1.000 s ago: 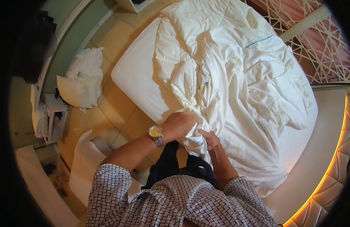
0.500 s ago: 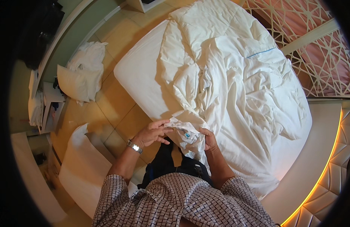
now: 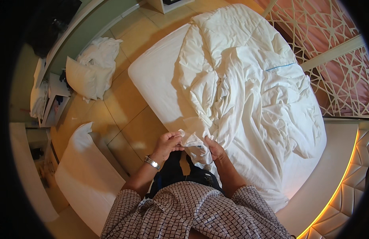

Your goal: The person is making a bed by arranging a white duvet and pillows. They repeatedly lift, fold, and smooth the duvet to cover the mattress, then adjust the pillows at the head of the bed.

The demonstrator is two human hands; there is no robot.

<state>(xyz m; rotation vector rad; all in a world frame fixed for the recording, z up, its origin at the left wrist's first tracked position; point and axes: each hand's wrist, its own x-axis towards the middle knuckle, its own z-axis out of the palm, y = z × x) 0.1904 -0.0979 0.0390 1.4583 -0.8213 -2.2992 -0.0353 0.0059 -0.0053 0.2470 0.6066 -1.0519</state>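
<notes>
Now both hands are at the near edge of the bed, close in front of the person's body. The left hand has its grip pinching a loose edge of the white cloth, thumb against fingers, a silver watch on that wrist. Opposite, the right hand pinches the same bunched piece, thumb on top! The cloth hangs over the bed's near edge, and creased folds run up toward the puffy white quilt at the far edge. Off the bed's left corner, a pillow lies on the tiled floor.
</notes>
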